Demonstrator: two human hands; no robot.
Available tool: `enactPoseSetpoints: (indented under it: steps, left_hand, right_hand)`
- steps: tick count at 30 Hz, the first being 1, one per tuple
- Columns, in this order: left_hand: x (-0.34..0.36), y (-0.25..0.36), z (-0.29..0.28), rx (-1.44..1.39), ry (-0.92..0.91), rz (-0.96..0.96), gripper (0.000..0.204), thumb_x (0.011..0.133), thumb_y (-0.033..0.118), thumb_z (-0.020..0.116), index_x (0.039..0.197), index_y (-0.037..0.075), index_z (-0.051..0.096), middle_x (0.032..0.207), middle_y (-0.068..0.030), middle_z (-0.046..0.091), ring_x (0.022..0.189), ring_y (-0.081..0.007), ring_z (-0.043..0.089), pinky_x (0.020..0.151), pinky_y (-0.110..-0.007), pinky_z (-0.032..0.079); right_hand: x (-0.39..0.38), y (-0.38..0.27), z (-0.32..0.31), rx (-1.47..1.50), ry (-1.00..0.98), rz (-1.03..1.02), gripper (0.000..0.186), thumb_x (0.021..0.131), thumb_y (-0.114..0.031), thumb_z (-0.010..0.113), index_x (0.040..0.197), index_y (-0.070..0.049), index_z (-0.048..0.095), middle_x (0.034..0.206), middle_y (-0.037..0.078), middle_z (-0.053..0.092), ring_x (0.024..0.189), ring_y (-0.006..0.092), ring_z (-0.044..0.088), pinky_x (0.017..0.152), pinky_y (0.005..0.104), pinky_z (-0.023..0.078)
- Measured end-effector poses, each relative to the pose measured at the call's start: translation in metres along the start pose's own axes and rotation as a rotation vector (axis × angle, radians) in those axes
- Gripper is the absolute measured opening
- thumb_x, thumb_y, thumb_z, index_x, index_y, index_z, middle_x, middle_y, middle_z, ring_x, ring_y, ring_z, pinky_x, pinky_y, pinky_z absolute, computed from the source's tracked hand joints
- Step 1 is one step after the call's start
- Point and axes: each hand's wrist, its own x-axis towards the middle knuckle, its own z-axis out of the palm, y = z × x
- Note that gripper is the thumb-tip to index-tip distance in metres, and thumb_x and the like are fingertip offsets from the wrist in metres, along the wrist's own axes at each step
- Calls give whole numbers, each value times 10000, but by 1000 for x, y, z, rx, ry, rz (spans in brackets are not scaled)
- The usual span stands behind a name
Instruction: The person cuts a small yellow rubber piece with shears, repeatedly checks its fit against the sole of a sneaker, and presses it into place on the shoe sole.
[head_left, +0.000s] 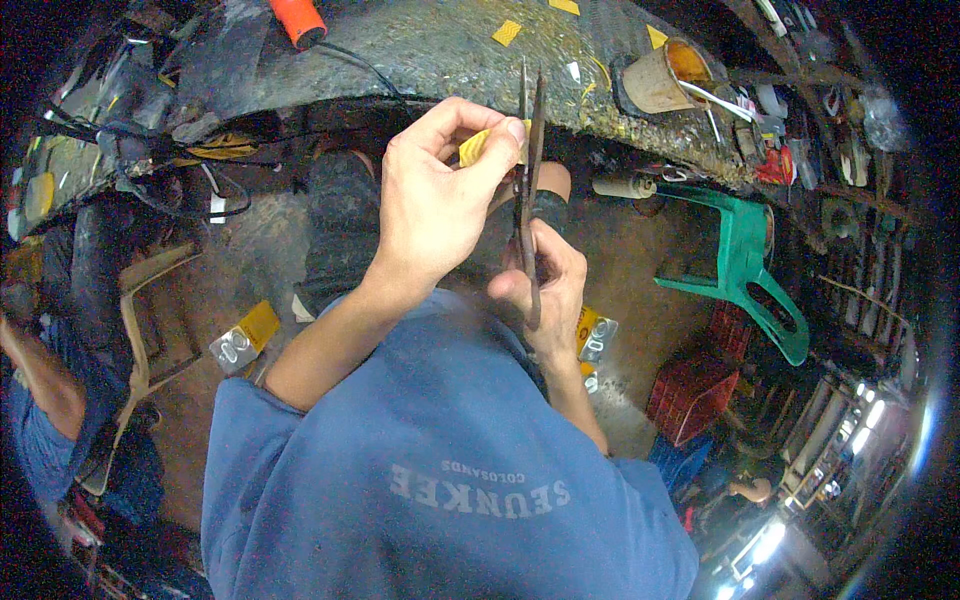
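Observation:
My left hand (435, 200) pinches a small yellow piece (472, 148) between thumb and fingers, beside the blades of long dark metal shears (535, 140). The shears point away from me, with their two tips slightly apart. My right hand (545, 295) grips them at the handles, below and to the right of my left hand. Part of the yellow piece is hidden under my left fingers, and I cannot tell whether it lies between the blades.
The worn bench (430, 55) holds an orange-handled tool (295, 20), cables, yellow scraps and a bucket (645, 80). A green plastic chair (740, 270) and red crate (685, 400) stand at right. Another person's arm (50, 380) is at left. Yellow-and-silver packets (250, 330) lie below.

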Motion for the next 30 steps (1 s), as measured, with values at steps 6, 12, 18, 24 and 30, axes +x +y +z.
enactPoseSetpoints:
  steps: [6,12,18,24,30]
  left_hand:
    - [2,-2,0,11,0,-7,174,969,161,733,960,-12,710,844,-23,716,761,-54,639,671,-234,523]
    - [8,-7,4,-12,-11,-24,176,975,164,727,954,-10,707,851,-32,723,763,-66,657,680,-242,540]
    - [8,-9,6,1,-28,-47,175,975,158,722,946,-13,702,867,-45,734,778,-85,681,699,-247,555]
    - [17,-13,7,-32,-43,-69,163,969,155,728,956,-7,711,884,-43,736,770,-73,664,697,-238,541]
    - [46,-10,21,-23,-81,-3,159,970,152,721,964,-7,717,903,-34,728,822,-61,648,713,-233,530]
  right_hand:
    - [-2,8,4,18,51,-5,713,647,-539,916,660,-87,366,604,-26,331,578,100,296,486,306,269]
    - [-1,5,3,-13,85,69,679,693,-463,942,632,-94,375,584,-54,345,569,83,303,487,297,259]
    - [2,-1,-3,-48,58,86,651,708,-438,943,637,-92,396,586,-73,342,576,71,299,493,284,241]
    - [9,-2,-2,41,70,119,655,715,-433,938,638,-84,389,601,-65,358,593,78,308,505,288,253]
    - [30,2,-9,-1,157,154,601,757,-337,938,623,-92,406,602,-64,389,579,74,335,506,286,270]
